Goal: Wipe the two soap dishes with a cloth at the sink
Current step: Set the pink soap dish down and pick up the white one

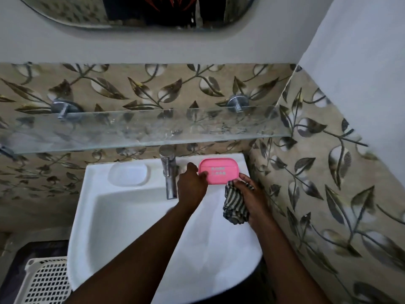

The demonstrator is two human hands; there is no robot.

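1. Head view, the task's things: the pink soap dish (218,171) sits on the back right corner of the white sink (131,216), just right of the chrome tap (169,172). A pale soap dish (129,173) lies on the back left corner, well apart from both hands.
2. Head view, left hand: the left hand (192,183) reaches across the basin between the tap and the pink soap dish. Its fingers are curled together over the dish's left end and grip it there.
3. Head view, right hand: the right hand (252,198) is at the sink's right edge with its fingers closed around a bunched striped cloth (235,207). Its fingertips touch the dish's front right corner, and the cloth hangs below the hand over the basin.
4. Head view, surroundings: a glass shelf (153,128) runs along the leaf-patterned wall above the sink, and a mirror (131,9) hangs higher up. A white perforated basket (43,281) stands on the floor beside the sink's front left.
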